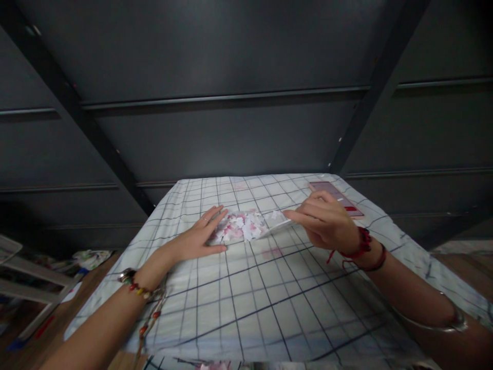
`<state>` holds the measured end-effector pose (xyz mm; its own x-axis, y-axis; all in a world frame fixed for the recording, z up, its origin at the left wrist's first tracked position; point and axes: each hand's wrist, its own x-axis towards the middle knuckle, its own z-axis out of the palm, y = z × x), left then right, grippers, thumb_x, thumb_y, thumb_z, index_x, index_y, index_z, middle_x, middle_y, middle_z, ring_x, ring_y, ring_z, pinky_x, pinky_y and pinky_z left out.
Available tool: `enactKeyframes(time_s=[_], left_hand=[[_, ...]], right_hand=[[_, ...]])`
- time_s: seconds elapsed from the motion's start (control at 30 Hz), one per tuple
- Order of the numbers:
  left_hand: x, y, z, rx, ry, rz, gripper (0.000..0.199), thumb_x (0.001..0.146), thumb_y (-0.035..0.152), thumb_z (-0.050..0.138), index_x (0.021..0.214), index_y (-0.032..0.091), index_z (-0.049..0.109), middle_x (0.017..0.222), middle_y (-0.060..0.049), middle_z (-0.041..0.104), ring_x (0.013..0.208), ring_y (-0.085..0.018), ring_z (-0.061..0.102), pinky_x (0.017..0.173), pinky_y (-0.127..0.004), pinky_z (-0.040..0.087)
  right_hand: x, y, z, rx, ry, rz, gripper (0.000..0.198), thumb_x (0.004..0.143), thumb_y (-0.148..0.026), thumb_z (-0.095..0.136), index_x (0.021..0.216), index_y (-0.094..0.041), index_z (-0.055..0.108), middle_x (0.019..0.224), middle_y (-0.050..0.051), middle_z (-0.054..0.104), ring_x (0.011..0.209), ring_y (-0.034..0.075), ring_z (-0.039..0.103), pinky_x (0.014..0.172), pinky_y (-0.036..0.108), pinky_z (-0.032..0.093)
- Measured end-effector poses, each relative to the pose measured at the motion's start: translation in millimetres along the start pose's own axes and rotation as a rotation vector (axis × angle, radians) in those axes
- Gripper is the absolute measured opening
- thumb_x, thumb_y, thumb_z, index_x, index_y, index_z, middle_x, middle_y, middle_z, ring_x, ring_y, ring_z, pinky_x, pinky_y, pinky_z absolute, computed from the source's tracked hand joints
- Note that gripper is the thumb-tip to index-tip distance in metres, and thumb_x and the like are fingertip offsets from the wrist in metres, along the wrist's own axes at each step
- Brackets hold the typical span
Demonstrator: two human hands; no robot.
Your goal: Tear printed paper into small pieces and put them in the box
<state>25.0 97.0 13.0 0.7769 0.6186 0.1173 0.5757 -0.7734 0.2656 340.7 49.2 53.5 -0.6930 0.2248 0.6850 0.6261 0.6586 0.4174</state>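
Observation:
A white sheet of paper (271, 218) lies low on the checked cloth, its right end tilted up off the surface. Heaped on its left and middle part are small torn paper scraps (239, 226), white with pink patches. My left hand (202, 234) rests at the left end of the heap, fingers apart, the thumb along the near side. At the other end, my right hand (322, 218) pinches the raised edge of the sheet between thumb and curled fingers. Part of that edge is hidden behind the fingertips.
A pinkish-red flat rectangular item (341, 198) lies behind my right hand. The white cloth with dark grid lines (246, 293) covers the table. Dark panels (231, 139) rise behind it. A pale slatted frame (36, 272) stands at the lower left.

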Motion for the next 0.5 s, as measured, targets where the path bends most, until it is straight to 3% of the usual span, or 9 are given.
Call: enactKeyframes(time_s=[0.33, 0.5], left_hand=[[0.1, -0.6, 0.3, -0.003, 0.007, -0.001, 0.082, 0.083, 0.049, 0.052, 0.142, 0.03, -0.003, 0.148, -0.008, -0.001, 0.131, -0.037, 0.009, 0.104, -0.052, 0.021], [0.7, -1.4, 0.8, 0.004, 0.013, 0.007, 0.082, 0.083, 0.05, 0.052, 0.142, 0.027, -0.001, 0.148, -0.01, 0.001, 0.131, -0.038, 0.01, 0.103, -0.053, 0.021]], right_hand=[[-1.9, -0.5, -4.7, 0.102, 0.008, -0.013, 0.033, 0.072, -0.003, 0.037, 0.097, -0.02, 0.05, 0.059, -0.005, 0.052, 0.055, 0.011, 0.041, 0.063, 0.028, 0.034], [-3.0, 7.6, -7.7, -0.108, 0.049, 0.082, 0.032, 0.069, -0.002, 0.039, 0.092, -0.018, 0.056, 0.06, -0.001, 0.056, 0.059, 0.013, 0.047, 0.063, 0.03, 0.034]])
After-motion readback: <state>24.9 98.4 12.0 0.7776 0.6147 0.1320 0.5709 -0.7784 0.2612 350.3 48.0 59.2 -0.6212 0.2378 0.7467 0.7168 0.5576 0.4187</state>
